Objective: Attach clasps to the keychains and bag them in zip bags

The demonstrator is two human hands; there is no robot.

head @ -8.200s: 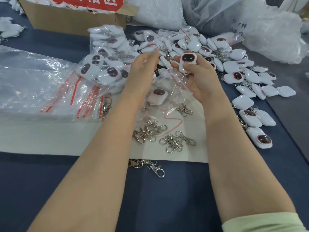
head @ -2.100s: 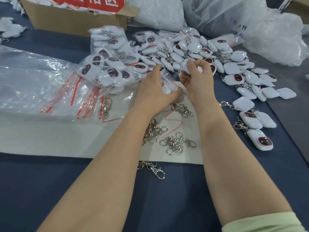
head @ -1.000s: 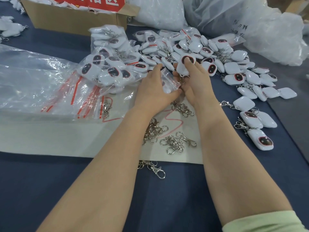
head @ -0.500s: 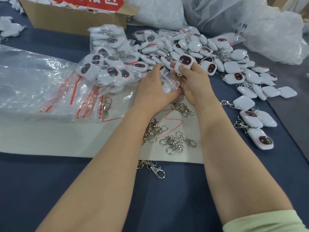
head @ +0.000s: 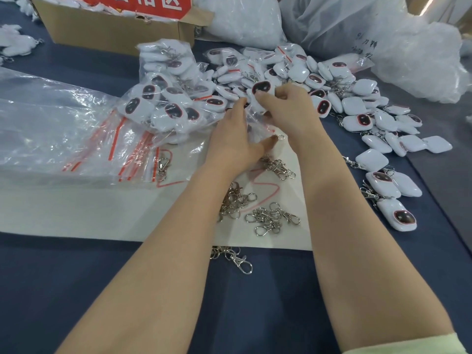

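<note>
**Two hands, one keychain, one zip bag**

The right hand (head: 288, 111) has its fingers curled round a single white keychain (head: 260, 89), whose dark face looks toward the camera; it is held at the near edge of the heap, just above the left hand. The left hand (head: 235, 144) pinches one clear zip bag (head: 255, 121) between thumb and fingers, directly below that keychain and touching the right hand. A small metal ring (head: 281, 136) shows just beside the left thumb.

On the white sheet (head: 76, 208) lie three clusters of metal clasps (head: 270, 218), and one lone clasp (head: 162, 164) sits by the stack of empty zip bags (head: 127, 149) with red strips. A fourth cluster (head: 235, 258) lies on the blue table (head: 255, 302), at the sheet's near edge.

Loose keychains (head: 370, 116) spread to the right, too many to count. Bagged keychains (head: 166, 103) are heaped to the left of the hands. One cardboard box (head: 115, 29) stands at the far edge, with big plastic sacks (head: 421, 54) to its right.
</note>
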